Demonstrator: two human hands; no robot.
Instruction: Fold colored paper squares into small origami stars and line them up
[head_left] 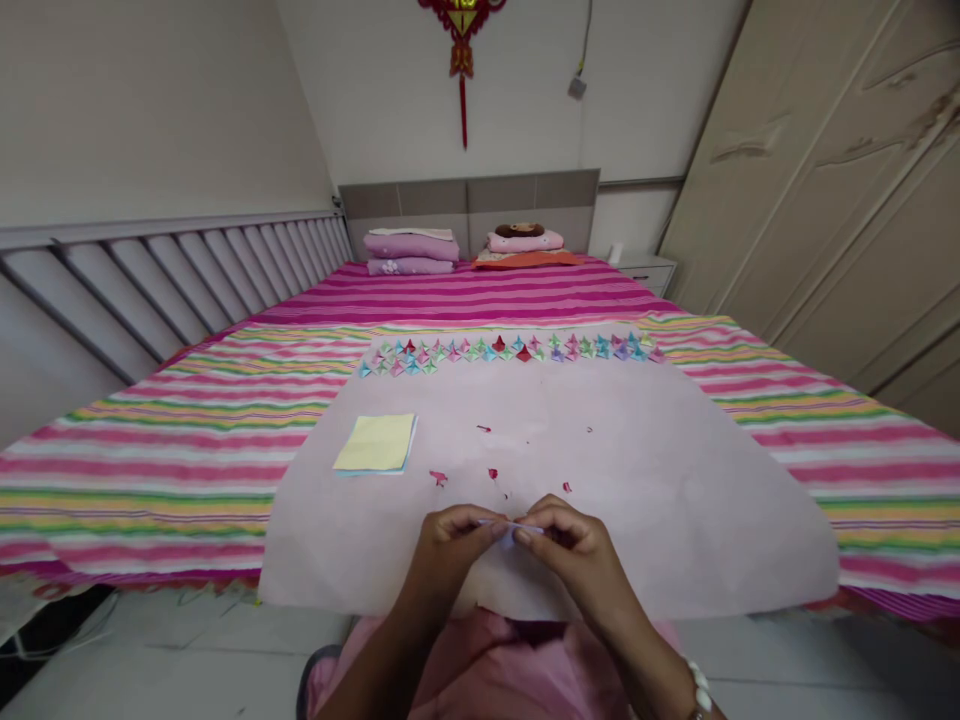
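Between my two hands is a small piece of pale lavender folded paper (507, 532), pinched at both sides just above the near edge of a large pinkish-white sheet (645, 480). My left hand (459, 538) grips its left end between thumb and fingers. The right end is in the fingertips of my right hand (564, 535). Part of the paper is hidden by my thumbs. Ahead and to the left lies a stack of square paper (376, 443), pale yellow on top with blue and white edges below. Small red bits (493, 474) are printed or lying on the sheet beyond my fingers.
Rows of small colourful folded paper pieces (523, 350) line the sheet's far edge. Under it is a bed with a striped cover (180, 440). Folded bedding (411, 248) sits by the headboard (427, 205). A white rail (187, 265) runs along the left; a wardrobe (817, 180) stands right.
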